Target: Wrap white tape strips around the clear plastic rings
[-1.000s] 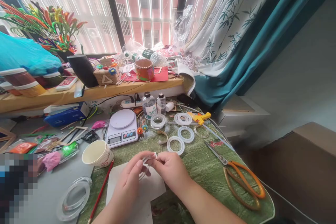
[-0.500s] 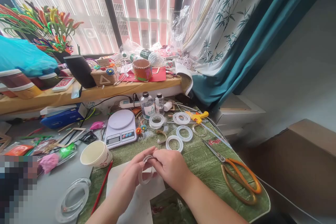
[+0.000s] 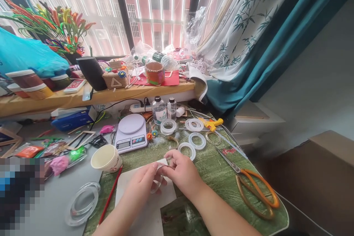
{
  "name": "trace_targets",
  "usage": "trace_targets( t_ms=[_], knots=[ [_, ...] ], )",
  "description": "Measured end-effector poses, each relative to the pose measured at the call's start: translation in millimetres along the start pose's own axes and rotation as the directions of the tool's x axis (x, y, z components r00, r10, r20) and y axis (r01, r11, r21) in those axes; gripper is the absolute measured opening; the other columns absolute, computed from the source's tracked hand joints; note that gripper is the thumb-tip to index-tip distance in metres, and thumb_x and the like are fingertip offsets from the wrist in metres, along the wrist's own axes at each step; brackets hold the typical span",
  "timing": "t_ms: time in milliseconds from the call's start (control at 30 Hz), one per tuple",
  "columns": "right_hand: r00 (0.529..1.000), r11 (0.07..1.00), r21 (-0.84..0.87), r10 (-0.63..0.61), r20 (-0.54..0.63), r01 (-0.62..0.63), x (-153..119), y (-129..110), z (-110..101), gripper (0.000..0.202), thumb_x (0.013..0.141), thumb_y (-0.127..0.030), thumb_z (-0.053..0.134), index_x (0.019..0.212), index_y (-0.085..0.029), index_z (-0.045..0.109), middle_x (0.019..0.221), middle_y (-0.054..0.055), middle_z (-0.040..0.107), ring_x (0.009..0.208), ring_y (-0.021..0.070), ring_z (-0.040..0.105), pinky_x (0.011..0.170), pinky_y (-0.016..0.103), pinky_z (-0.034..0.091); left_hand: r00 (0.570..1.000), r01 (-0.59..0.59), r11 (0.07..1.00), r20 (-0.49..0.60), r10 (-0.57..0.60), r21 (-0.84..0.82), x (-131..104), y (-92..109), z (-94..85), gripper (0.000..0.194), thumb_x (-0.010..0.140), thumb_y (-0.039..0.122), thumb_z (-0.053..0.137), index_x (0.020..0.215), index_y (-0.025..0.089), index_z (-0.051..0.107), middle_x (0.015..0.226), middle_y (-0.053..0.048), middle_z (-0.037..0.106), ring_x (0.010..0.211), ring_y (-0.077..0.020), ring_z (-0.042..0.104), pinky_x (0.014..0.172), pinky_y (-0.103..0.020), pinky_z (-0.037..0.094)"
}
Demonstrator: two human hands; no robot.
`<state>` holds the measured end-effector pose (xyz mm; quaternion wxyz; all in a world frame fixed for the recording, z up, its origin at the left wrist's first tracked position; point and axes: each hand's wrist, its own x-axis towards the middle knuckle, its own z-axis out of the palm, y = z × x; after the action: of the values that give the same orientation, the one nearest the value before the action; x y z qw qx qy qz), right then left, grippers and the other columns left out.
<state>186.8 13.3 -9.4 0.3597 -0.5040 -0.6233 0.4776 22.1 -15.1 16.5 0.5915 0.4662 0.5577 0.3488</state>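
Note:
A clear ring, like a bangle (image 3: 157,188), is held up over a white sheet (image 3: 149,212) on the table. My left hand (image 3: 142,180) closes round its left side, the thumb near the top of the ring. From the right, my right hand (image 3: 183,172) pinches its upper edge, with the fingers curled. Both hands hide much of the ring. Just beyond them lie several whitish ring moulds, the nearest mould (image 3: 187,151) close to my right hand. A red pencil (image 3: 110,193) lies left of the sheet.
Orange-handled scissors (image 3: 253,186) lie at the right, near a yellow glue gun (image 3: 211,123). A white scale (image 3: 131,132), paper cups (image 3: 107,158) and two bottles (image 3: 159,112) stand farther back. Clear rings (image 3: 83,204) lie at the lower left. A cluttered sill (image 3: 116,94) runs behind.
The camera view has shifted slightly, moving the scene rightward. My right fingers have lifted and curled higher, and the ring has turned and is more covered by my fingers.

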Motion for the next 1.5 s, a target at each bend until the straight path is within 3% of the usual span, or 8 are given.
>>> trace_targets(
  t_ms=[233, 500, 667, 833, 933, 1033, 1267, 1500],
  knots=[
    [0.987, 0.936, 0.328, 0.094, 0.127, -0.131, 2.6, 5.2, 8.6, 0.033, 0.082, -0.047, 0.078, 0.096, -0.019, 0.067, 0.060, -0.005, 0.056, 0.055, 0.0134, 0.051, 0.053, 0.024, 0.034, 0.975, -0.208, 0.972, -0.057, 0.215, 0.109, -1.6, -5.2, -1.7, 0.051, 0.097, 0.058, 0.047, 0.105, 0.019, 0.079, 0.088, -0.007, 0.074, 0.065, -0.0203, 0.063, 0.063, -0.031, 0.056],
    [0.973, 0.881, 0.423, 0.156, 0.168, -0.214, 5.7, 15.4, 17.8, 0.048, 0.069, -0.058, 0.087, 0.088, -0.018, 0.069, 0.058, -0.004, 0.056, 0.053, 0.0120, 0.046, 0.053, 0.024, 0.032, 0.886, -0.421, 0.896, -0.146, 0.440, 0.143, -7.8, -17.5, -8.6, 0.044, 0.097, 0.052, 0.054, 0.111, 0.018, 0.078, 0.107, -0.012, 0.078, 0.073, -0.0238, 0.070, 0.076, -0.037, 0.057],
    [0.985, 0.924, 0.348, 0.129, 0.112, -0.161, 8.0, 13.4, 12.1, 0.042, 0.075, -0.056, 0.083, 0.073, -0.017, 0.066, 0.058, -0.004, 0.051, 0.054, 0.0110, 0.040, 0.053, 0.025, 0.029, 0.886, -0.384, 0.884, -0.374, 0.273, -0.265, 0.2, 2.8, -11.7, 0.040, 0.091, 0.053, 0.057, 0.097, 0.017, 0.075, 0.093, -0.010, 0.077, 0.083, -0.0281, 0.069, 0.065, -0.035, 0.059],
    [0.999, 0.904, 0.425, 0.033, 0.027, -0.042, 7.4, 9.2, 5.8, 0.041, 0.091, -0.060, 0.063, 0.084, -0.020, 0.061, 0.067, -0.002, 0.057, 0.059, 0.0142, 0.051, 0.056, 0.025, 0.040, 0.930, -0.136, 0.807, -0.354, -0.096, -0.575, 9.3, 17.5, -17.0, 0.047, 0.099, 0.052, 0.042, 0.111, 0.016, 0.070, 0.110, -0.012, 0.075, 0.093, -0.0272, 0.073, 0.065, -0.035, 0.061],
    [0.999, 0.938, 0.345, -0.046, -0.004, 0.045, 4.8, 7.7, 2.4, 0.035, 0.099, -0.055, 0.053, 0.092, -0.021, 0.060, 0.071, -0.001, 0.061, 0.059, 0.0151, 0.056, 0.058, 0.027, 0.043, 0.961, -0.083, 0.839, -0.266, -0.076, -0.539, 9.7, 11.0, -14.9, 0.052, 0.093, 0.060, 0.054, 0.115, 0.016, 0.071, 0.112, -0.013, 0.074, 0.095, -0.0287, 0.073, 0.066, -0.036, 0.062],
    [0.985, 0.983, 0.063, -0.173, -0.008, 0.173, 1.8, 5.0, -1.8, 0.026, 0.098, -0.043, 0.058, 0.086, -0.021, 0.062, 0.067, -0.001, 0.061, 0.061, 0.0149, 0.054, 0.059, 0.026, 0.039, 0.990, -0.002, 0.908, -0.132, -0.058, -0.420, 5.7, 5.2, -7.2, 0.056, 0.084, 0.061, 0.067, 0.115, 0.014, 0.073, 0.109, -0.015, 0.075, 0.093, -0.0296, 0.072, 0.065, -0.035, 0.061],
    [0.934, 0.919, -0.176, -0.338, 0.113, 0.354, -0.8, -0.7, -7.4, 0.039, 0.099, -0.034, 0.058, 0.062, -0.021, 0.057, 0.056, -0.002, 0.060, 0.059, 0.0137, 0.053, 0.061, 0.026, 0.034, 0.993, 0.106, 0.965, 0.075, -0.091, -0.241, -6.1, 7.4, 9.2, 0.052, 0.089, 0.063, 0.058, 0.098, 0.016, 0.077, 0.073, -0.006, 0.074, 0.058, -0.0203, 0.064, 0.060, -0.031, 0.054],
    [0.994, 0.993, -0.057, -0.102, 0.024, 0.104, 0.3, 0.5, 0.4, 0.042, 0.091, -0.043, 0.068, 0.057, -0.021, 0.055, 0.056, -0.002, 0.057, 0.057, 0.0142, 0.048, 0.056, 0.027, 0.030, 0.999, -0.023, 0.991, -0.033, 0.019, -0.133, -3.9, -1.3, 8.2, 0.051, 0.094, 0.059, 0.052, 0.102, 0.015, 0.077, 0.074, -0.006, 0.071, 0.058, -0.0189, 0.060, 0.058, -0.030, 0.054]
  ],
)
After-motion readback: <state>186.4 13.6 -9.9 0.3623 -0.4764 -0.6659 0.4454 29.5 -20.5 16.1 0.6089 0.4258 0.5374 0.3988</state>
